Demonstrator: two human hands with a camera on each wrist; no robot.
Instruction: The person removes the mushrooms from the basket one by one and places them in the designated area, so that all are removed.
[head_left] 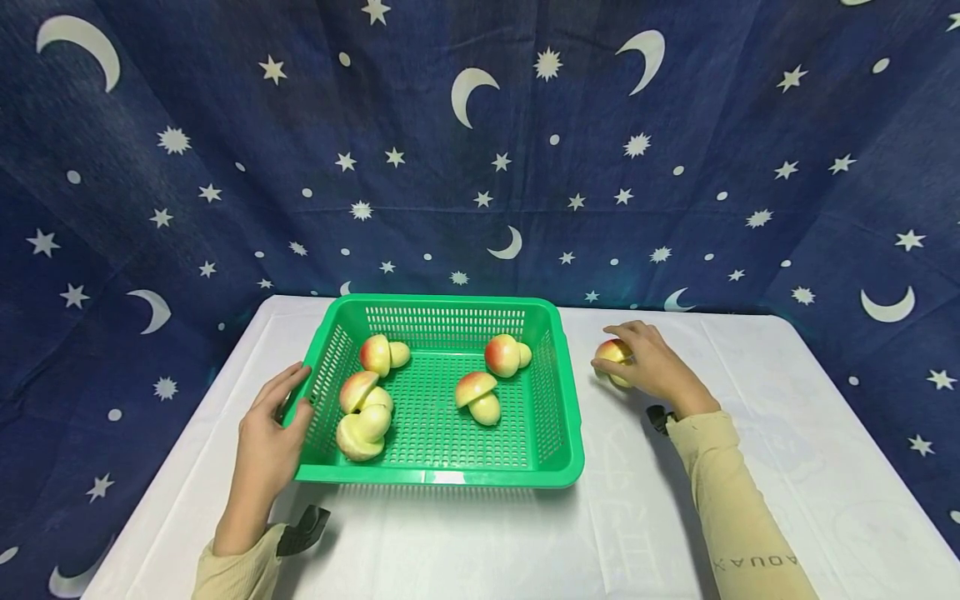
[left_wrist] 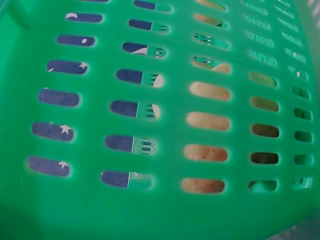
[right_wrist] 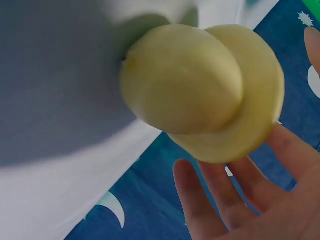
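A green plastic basket point(head_left: 431, 477) with slotted walls stands on the white table and holds several toy mushrooms, among them one mushroom point(head_left: 476, 387) near its middle. My left hand point(head_left: 272, 433) grips the basket's left rim, thumb and fingertips at the edge; the left wrist view shows only the slotted wall point(left_wrist: 170, 130), with no fingers visible. Right of the basket, my right hand point(head_left: 651, 363) is around another toy mushroom point(right_wrist: 185, 80), red and yellow on its cap with a pale stem. In the right wrist view its fingers point(right_wrist: 225, 192) lie extended by the cap, and the thumb stands apart from it.
The white table point(head_left: 517, 542) carries the basket and the mushroom outside it. A dark blue cloth point(head_left: 420, 108) with moons and stars hangs behind the table. Black straps point(head_left: 303, 531) sit at my wrists.
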